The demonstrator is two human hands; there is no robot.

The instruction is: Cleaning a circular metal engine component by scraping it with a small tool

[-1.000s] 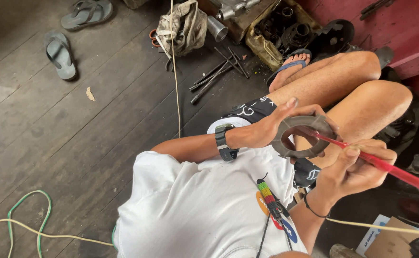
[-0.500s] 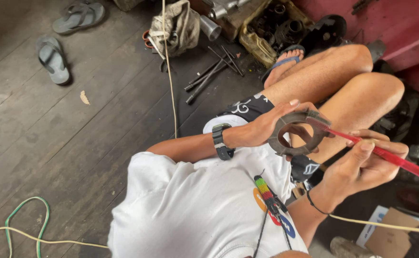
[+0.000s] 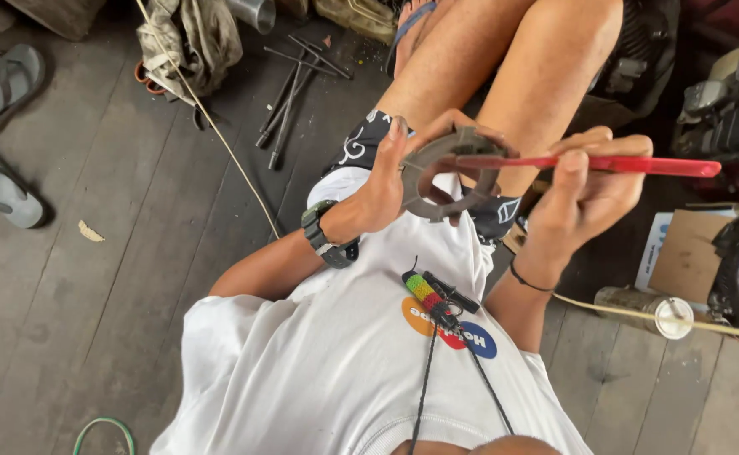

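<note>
My left hand [image 3: 379, 192], a dark watch on its wrist, grips a flat grey metal ring [image 3: 421, 200] by its left edge and holds it above my lap. My right hand [image 3: 584, 192] holds a red-handled tool [image 3: 639, 165] almost level. The tool's tip lies across the ring's upper rim near the central hole. My bare legs stretch away behind the ring. A striped pendant on a dark cord [image 3: 426, 293] lies on my white shirt.
Two grey sandals [image 3: 0, 77] [image 3: 3, 192] lie on the wooden plank floor at left. Thin metal rods [image 3: 289, 97] and a dirty cloth bundle [image 3: 188, 38] are at the top. Cardboard [image 3: 682, 253], a cylindrical can [image 3: 639, 307] and engine parts [image 3: 727, 114] crowd the right.
The view has shifted closer and lower over my lap. Both hands keep hold of the ring and the tool; the red handle has swung from sloping down to nearly level.
</note>
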